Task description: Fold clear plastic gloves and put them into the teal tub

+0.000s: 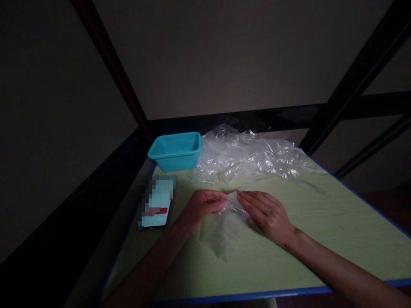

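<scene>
**A:** ok how do you work thin plastic like this? dial centred on the clear film [221, 235], 12 = far edge

**B:** left to right then. Phone [159, 205] lies between 9 and 10 on the surface [327, 239], well out of the way imo. Blue tub [177, 161] sits around 11. Left hand [205, 204], about 10: fingers and thumb pinching the film's upper edge. I'd keep that pinch small and right at the rim.

**A:** and the film?

**B:** between the hands, loose part trailing toward 6. Looks flimsy, so go easy, a hard tug could stretch it.

**A:** crinkly heap [250, 156]?

**B:** roughly 1, beyond the hands. Might snag, so work nearer 6.

**A:** right hand [269, 216]?

**B:** about 2. Fingers close together, tips on the film; thumb's hidden, can't tell if it's pinching. Light pressure, rub the layers rather than yank.
</scene>
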The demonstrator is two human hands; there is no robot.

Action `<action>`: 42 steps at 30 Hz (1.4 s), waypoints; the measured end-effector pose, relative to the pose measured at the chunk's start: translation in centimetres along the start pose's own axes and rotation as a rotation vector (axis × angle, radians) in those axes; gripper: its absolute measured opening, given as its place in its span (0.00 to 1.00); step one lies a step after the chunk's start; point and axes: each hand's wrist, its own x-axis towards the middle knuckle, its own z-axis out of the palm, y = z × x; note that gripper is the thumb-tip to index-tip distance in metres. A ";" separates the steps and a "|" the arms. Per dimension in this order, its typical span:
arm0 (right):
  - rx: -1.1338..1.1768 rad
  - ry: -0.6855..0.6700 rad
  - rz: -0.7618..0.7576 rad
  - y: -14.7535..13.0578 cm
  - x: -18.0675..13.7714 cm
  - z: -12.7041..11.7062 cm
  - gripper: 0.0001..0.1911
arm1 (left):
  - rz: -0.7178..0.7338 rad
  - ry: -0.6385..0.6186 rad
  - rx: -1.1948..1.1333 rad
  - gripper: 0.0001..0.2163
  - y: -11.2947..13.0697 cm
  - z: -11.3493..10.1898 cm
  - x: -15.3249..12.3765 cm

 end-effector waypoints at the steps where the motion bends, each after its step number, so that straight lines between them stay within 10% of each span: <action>1: 0.039 -0.003 0.021 0.0 -0.1 0.1 0.18 | 0.018 -0.002 0.009 0.12 0.1 0.0 -0.1; 42: 0.393 0.149 0.099 0.6 0.3 -0.8 0.17 | 0.226 0.143 0.190 0.07 1.8 0.4 -1.0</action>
